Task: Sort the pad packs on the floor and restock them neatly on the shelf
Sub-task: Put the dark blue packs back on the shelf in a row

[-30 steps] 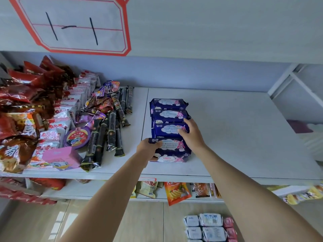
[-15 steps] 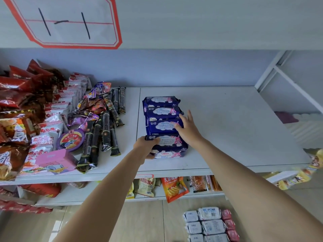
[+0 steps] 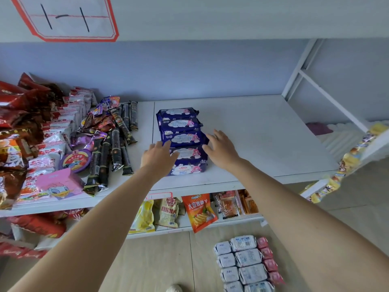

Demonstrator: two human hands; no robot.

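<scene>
A: Four dark blue pad packs (image 3: 181,140) lie in a row on the white shelf (image 3: 263,140), running from the back toward the front edge, each overlapping the next.

B: Where are the hands?

A: One on each side of the row. The left hand (image 3: 157,158) is open, fingers spread, its fingertips on the left side of the front pack. The right hand (image 3: 221,149) is open too, fingers splayed at the right edge of the third pack (whether it touches, I cannot tell). Neither grips anything.

B: What else is on the shelf?

A: To the left, a jumble of snacks (image 3: 52,133): red bags, dark stick packets, a round purple tin and a pink box (image 3: 60,183). The right half is bare.

B: And below?

A: A lower shelf holds an orange chip bag (image 3: 199,211). On the floor (image 3: 157,266), at lower right, white pad packs (image 3: 242,264) sit in columns beside a column of small pink packs (image 3: 270,262).
</scene>
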